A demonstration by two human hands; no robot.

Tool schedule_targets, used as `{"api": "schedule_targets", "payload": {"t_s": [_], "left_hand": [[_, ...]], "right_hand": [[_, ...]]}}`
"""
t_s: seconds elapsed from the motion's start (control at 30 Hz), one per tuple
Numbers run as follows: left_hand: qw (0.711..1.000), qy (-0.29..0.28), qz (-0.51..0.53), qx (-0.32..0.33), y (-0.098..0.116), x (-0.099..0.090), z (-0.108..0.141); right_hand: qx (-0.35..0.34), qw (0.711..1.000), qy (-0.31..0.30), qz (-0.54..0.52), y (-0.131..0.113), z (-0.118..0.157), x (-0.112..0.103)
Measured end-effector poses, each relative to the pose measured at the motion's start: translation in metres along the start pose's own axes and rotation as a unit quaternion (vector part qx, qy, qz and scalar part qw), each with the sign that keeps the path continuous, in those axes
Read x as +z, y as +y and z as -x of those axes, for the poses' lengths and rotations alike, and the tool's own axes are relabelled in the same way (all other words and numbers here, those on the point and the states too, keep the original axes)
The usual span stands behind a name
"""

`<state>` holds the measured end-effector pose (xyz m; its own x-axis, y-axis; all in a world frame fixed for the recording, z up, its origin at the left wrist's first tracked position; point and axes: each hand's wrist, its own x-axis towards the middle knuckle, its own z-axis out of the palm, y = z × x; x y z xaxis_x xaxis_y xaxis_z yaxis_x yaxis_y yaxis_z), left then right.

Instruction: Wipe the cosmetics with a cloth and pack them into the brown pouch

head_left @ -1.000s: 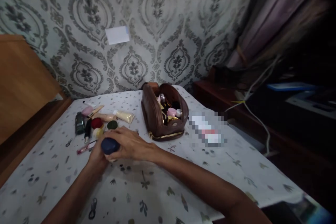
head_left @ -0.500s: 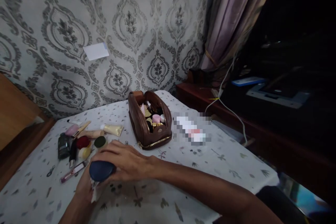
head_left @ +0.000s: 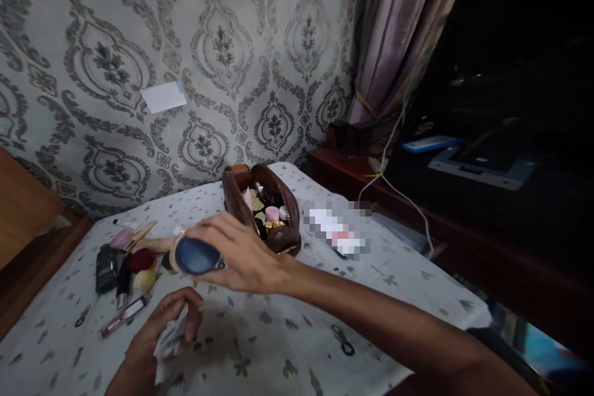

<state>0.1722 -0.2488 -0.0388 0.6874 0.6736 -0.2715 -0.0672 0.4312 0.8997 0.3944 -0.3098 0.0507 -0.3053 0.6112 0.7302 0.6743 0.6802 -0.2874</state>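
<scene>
My right hand (head_left: pixel 241 253) is wrapped round a container with a dark blue, rounded end (head_left: pixel 198 255), held above the cloth. Its exact kind does not show. Lower left, my left hand (head_left: pixel 171 322) is closed on a crumpled white tissue (head_left: pixel 171 337), whose end hangs below the fingers. Behind my right hand stands a brown toiletry bag (head_left: pixel 290 223), unzipped, with a pink-lidded jar (head_left: pixel 272 214) and other small cosmetics inside. To the left lie a dark bottle (head_left: pixel 107 268), a red-topped jar (head_left: pixel 142 260), a yellow item (head_left: pixel 145 281) and a lip gloss tube (head_left: pixel 121 318).
A patterned white cloth (head_left: pixel 260 346) covers the table. A blurred-out flat item (head_left: pixel 336 229) lies right of the bag. White cable (head_left: pixel 394 180) hangs from the dark red furniture (head_left: pixel 325 164) on the right. A wooden panel (head_left: pixel 28 210) borders the left.
My hands have come apart. The right hand has lifted the blue-ended container up and slightly right, while the left stays low with the tissue. The view has shifted slightly.
</scene>
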Motion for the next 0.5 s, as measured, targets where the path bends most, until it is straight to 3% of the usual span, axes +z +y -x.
{"api": "schedule_targets", "payload": {"t_s": [0.13, 0.27, 0.4, 0.5], "left_hand": [[1.000, 0.002, 0.000, -0.005, 0.003, 0.005, -0.006], [0.999, 0.032, 0.014, -0.028, 0.004, 0.000, -0.014], [0.999, 0.032, 0.014, -0.023, 0.005, 0.000, -0.015], [0.999, 0.044, 0.000, -0.022, 0.003, 0.002, -0.014]], "right_hand": [[0.078, 0.986, 0.130, -0.062, 0.025, -0.014, -0.035], [0.176, 0.952, 0.221, -0.118, 0.069, -0.029, -0.068], [0.244, 0.936, 0.243, -0.074, 0.109, -0.033, -0.084], [0.265, 0.934, 0.229, -0.073, 0.118, -0.027, -0.085]]}}
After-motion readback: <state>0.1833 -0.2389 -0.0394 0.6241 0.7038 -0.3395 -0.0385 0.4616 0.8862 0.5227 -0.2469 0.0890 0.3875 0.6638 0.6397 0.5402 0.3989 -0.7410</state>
